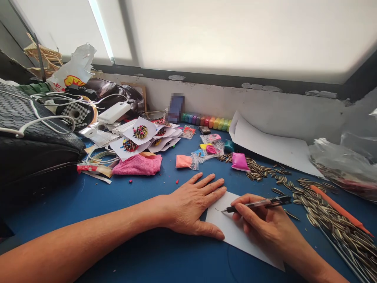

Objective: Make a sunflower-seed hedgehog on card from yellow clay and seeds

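Observation:
A sheet of white paper (235,232) lies on the blue tabletop (165,251) in front of me. My left hand (197,204) rests flat with fingers stretched out, its thumb and fingertips over the paper's left edge. In my right hand (265,224) is a black pen (256,204), gripped between thumb and fingers. The pen's tip touches the paper beside a short dark line. Part of the paper is hidden beneath my right hand.
Sunflower seeds (335,220) spread on the right, with an orange pointed tool (341,210) on them. Packets of coloured clay (187,161) lie ahead. White cards with seed decorations (141,133) are stacked behind a pink cloth (137,165). A black bag (35,145) stands left.

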`<state>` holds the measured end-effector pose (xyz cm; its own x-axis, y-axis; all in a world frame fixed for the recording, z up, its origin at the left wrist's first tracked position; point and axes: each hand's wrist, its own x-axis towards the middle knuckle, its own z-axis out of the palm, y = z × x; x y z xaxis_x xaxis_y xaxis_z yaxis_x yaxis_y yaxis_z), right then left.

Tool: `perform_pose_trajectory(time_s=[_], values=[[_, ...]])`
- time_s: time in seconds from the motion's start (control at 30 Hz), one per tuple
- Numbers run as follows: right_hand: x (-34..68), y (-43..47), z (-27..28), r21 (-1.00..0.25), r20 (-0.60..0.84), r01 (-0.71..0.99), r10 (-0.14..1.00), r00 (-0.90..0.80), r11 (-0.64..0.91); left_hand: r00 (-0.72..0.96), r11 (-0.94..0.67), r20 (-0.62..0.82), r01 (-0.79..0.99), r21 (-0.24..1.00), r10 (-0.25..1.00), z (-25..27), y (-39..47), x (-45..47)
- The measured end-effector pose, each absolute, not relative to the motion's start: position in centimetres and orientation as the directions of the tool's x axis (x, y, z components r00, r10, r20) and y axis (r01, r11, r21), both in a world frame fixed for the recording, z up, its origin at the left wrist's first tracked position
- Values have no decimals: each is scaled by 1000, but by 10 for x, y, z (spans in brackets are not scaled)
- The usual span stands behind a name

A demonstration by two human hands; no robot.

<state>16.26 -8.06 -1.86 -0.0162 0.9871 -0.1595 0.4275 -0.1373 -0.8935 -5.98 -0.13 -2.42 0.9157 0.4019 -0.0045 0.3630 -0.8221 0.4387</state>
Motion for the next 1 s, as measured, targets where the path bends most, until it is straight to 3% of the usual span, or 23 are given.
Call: perform_pose_trajectory(time_s=[0.5, 1.0], values=[[155, -84, -14, -855, -179, 487, 983, 50, -180, 914, -824, 10, 360, 438, 405, -25, -2, -60], [151, -90, -4, -881, -182, 423, 977, 116, -214, 918, -832, 30, 345, 434, 396, -26, -2, -61]])
